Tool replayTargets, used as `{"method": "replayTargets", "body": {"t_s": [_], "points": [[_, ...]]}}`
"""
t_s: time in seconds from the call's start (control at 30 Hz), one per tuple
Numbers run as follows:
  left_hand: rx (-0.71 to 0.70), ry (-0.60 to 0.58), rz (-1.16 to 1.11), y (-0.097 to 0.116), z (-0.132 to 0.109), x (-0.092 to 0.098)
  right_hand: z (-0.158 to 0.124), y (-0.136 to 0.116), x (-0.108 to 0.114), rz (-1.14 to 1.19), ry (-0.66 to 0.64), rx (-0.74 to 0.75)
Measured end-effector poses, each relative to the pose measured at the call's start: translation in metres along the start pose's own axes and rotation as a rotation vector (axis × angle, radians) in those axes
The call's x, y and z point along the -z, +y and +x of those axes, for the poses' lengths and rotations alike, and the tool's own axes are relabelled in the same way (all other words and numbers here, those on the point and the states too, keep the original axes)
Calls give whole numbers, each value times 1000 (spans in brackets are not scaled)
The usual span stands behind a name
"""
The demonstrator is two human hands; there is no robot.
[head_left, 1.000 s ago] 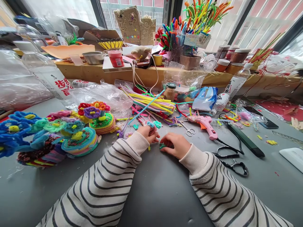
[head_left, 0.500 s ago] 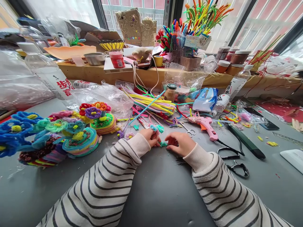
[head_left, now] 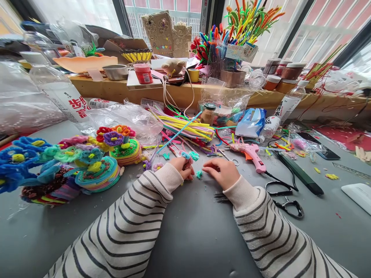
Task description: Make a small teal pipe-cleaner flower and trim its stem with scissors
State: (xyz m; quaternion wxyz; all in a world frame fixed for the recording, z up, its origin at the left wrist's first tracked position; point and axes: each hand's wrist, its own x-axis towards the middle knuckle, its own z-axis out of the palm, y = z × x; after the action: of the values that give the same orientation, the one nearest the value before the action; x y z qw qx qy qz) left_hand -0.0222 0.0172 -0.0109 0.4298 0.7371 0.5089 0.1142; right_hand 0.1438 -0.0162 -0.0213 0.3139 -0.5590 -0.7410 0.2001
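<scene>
My left hand [head_left: 183, 168] is closed near the middle of the grey table, with a small blue and pink fuzzy piece [head_left: 186, 155] at its fingers. Just left of my right hand [head_left: 222, 173] lies a small teal fuzzy piece [head_left: 199, 174], not touched by either hand. The right fingers are bent and slightly apart, holding nothing that shows. Another teal piece [head_left: 194, 155] is beyond my left hand. Dark tool tips [head_left: 220, 197] stick out under my right wrist.
Fuzzy flower pots [head_left: 97, 173] crowd the left. Behind the hands are a pipe cleaner bundle [head_left: 185, 125], a jar [head_left: 208, 113] and scissors [head_left: 230, 157]. To the right are a pink glue gun [head_left: 251, 152], its cable, black-handled pliers [head_left: 290, 206] and a dark green bar [head_left: 301, 173].
My right hand has drawn slightly away from the small teal piece, leaving a gap. The fingers of my left hand have curled in a little.
</scene>
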Motion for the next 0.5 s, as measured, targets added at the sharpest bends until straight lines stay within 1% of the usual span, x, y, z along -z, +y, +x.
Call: {"method": "replayTargets", "body": {"t_s": [0.1,0.23,0.37,0.5], "points": [[-2,-1,30,1,0,-1,1,-1,-7,-41,-20,29],[-1,2,64,2,0,-1,3,-4,-12,-108,-56,22],[-7,-3,94,3,0,0,3,-6,-9,-127,-101,37],[6,0,94,5,-1,0,3,-5,-2,-104,-87,22]]}}
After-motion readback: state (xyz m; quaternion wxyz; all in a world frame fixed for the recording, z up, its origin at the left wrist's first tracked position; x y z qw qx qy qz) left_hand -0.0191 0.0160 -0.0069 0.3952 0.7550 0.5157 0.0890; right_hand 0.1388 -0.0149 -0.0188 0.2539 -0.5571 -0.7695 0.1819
